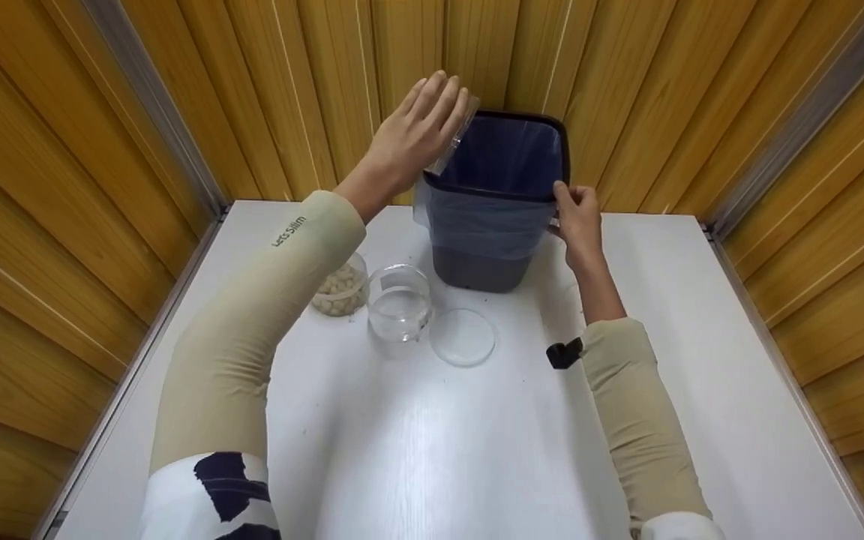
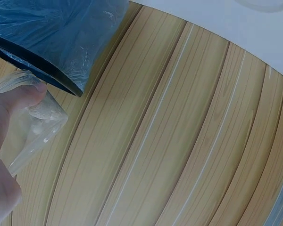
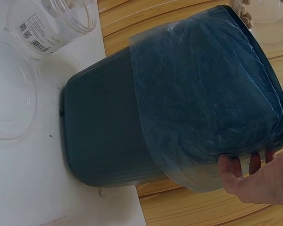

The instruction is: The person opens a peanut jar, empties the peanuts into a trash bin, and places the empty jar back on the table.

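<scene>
a clear plastic packet [image 2: 42, 122] is at about 9 o'clock on the mouth of the plastic waste bin [image 1: 477, 271], just beside its dark rim. the left hand [image 1: 423, 129] holds it with the thumb laid across its near face; how the other fingers lie behind it, i cannot tell. pale lumps show at the packet, though whether all are inside is hard to say. i judge it light, limp and slippery, apt to fold or slide under a loose pinch; a firm hold well in from the edge, or at a pointed corner, should serve best.

at 4 o'clock on the rim, the right hand [image 1: 582, 221] pinches the edge of the blue bin liner [image 1: 488, 217], thumb above and fingers bent against the outside; whether the rim is gripped too, i cannot tell. the liner looks thin, soft and easily torn, so it is better taken by its turned-down cuff. the bin looks stiff and probably light, easily tipped if pulled at the top.

from the bin's foot, a lidless clear jar [image 1: 400, 319] stands at 8 o'clock, a jar of pale pieces [image 1: 342, 291] beyond it, and a round clear lid [image 1: 463, 339] lies flat near 6 o'clock.
</scene>
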`<state>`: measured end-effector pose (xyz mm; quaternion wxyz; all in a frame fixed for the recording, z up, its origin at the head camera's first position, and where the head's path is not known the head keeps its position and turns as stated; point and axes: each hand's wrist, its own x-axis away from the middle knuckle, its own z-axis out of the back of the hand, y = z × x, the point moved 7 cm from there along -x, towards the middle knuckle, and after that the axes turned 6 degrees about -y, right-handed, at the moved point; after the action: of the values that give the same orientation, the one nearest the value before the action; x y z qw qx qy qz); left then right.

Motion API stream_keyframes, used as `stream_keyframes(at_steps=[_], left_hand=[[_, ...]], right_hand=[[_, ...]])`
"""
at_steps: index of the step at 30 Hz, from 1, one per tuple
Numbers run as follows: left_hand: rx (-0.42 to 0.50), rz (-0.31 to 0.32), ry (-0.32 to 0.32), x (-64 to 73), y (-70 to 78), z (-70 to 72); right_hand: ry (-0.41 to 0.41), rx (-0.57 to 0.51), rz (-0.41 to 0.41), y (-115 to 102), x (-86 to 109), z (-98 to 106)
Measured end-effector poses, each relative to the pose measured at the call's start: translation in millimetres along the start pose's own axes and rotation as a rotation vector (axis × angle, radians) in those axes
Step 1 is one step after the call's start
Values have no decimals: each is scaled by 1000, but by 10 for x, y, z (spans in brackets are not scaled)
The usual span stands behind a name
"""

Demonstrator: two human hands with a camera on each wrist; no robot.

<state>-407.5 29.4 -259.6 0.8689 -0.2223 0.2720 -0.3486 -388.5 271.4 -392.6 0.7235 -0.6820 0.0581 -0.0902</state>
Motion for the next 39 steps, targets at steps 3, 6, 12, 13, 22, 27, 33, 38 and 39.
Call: stream_keyframes(at_steps=[3, 6, 12, 13, 22, 27, 33, 38, 39], left_hand=[[-18, -15, 5, -4, 14, 8], [-45, -33, 6, -1, 34, 12], [-104, -45, 11, 0, 77, 12], [-116, -41, 17, -1, 80, 13], [25, 7, 41, -18, 37, 49], [14, 14, 45, -30, 35, 70], [-63, -21, 33, -34, 32, 70], [-172, -71, 82, -15, 111, 62], [-191, -80, 109, -12, 129, 66]], right_hand=[[-4, 3, 0, -6, 4, -8], [-9, 1, -4, 0, 9, -17], [-18, -13, -1, 21, 12, -17], [-20, -16, 2, 21, 9, -14], [-15, -21, 13, 13, 18, 8], [-11, -5, 13, -6, 46, -11], [-34, -10, 17, -22, 35, -60], [-35, -14, 7, 1, 44, -77], [-36, -10, 7, 0, 46, -79]])
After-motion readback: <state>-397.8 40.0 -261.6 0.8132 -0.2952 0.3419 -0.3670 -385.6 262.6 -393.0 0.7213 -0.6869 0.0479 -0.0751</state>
